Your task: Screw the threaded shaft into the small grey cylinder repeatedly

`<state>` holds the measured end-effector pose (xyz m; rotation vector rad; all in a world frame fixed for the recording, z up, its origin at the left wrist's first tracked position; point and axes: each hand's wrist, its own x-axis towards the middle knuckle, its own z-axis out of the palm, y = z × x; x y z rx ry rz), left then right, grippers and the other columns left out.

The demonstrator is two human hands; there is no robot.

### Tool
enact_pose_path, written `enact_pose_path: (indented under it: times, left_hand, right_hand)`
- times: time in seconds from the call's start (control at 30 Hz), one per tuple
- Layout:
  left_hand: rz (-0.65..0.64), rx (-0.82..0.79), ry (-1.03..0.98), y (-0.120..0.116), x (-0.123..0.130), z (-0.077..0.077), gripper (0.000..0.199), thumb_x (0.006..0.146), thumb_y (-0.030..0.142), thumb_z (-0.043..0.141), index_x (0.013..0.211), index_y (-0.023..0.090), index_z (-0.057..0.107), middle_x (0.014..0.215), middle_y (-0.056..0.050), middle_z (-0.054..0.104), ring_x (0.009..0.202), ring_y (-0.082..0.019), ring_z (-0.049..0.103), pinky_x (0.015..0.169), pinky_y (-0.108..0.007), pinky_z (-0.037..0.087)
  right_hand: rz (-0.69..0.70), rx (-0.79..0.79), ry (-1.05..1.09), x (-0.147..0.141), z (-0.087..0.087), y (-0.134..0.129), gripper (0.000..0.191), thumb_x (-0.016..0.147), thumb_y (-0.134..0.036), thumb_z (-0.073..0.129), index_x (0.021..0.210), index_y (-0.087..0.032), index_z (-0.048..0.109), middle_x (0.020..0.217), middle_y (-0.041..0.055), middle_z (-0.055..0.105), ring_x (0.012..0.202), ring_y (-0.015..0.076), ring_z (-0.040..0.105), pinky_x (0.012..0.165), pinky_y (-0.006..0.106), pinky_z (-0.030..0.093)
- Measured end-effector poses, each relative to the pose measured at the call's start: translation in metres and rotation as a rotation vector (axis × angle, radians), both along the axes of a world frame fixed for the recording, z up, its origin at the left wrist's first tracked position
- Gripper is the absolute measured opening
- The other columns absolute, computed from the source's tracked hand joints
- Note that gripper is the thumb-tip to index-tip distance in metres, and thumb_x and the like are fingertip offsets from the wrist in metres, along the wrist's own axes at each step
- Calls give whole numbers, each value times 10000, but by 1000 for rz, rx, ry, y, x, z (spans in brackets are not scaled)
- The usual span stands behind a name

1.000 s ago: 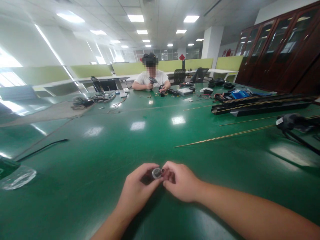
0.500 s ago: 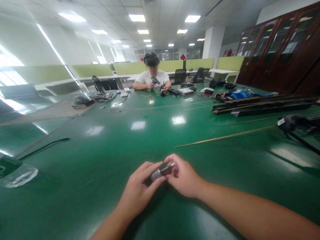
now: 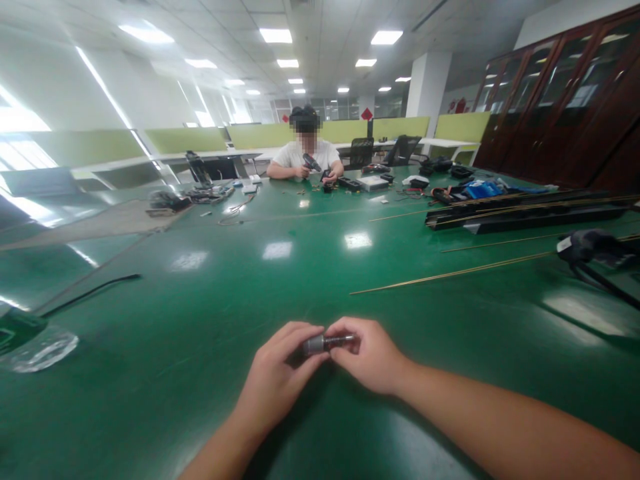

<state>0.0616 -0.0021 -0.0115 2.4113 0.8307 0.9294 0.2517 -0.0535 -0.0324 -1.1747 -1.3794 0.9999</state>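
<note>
Metal part (image 3: 328,343) lies crosswise — thick end (image 3: 314,344) pinched in left grip (image 3: 274,367), slim end (image 3: 343,340) held within right grip (image 3: 376,359).

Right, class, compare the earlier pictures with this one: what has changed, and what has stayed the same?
The small metal part has turned: its round end faced the camera; now it is held sideways, its thin shaft pointing toward picture right. The left hand and right hand stay around it, with no visible letting go. The brass-coloured rods lie as before on the green table.
</note>
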Motion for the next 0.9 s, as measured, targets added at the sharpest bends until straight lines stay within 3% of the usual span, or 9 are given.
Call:
enact_pose_path:
  times: [0.6,0.9]
  left_hand:
    - [40,7,25,-4,2,5,235,870,327,719,1102,290,701,1016,-3,711,920,-157,670,811,-240,527]
    - [51,19,38,0,-2,5,245,868,329,706,1102,256,714,1018,-45,716,915,-189,679,802,-279,552]
  right_hand:
    - [-34,-1,-20,2,8,-1,123,751,-119,648,853,-153,708,820,34,711,743,178,669,707,275,532]
    - [-31,-54,36,3,2,2,107,737,-133,653,836,-159,684,793,29,703,703,170,649,696,284,518]
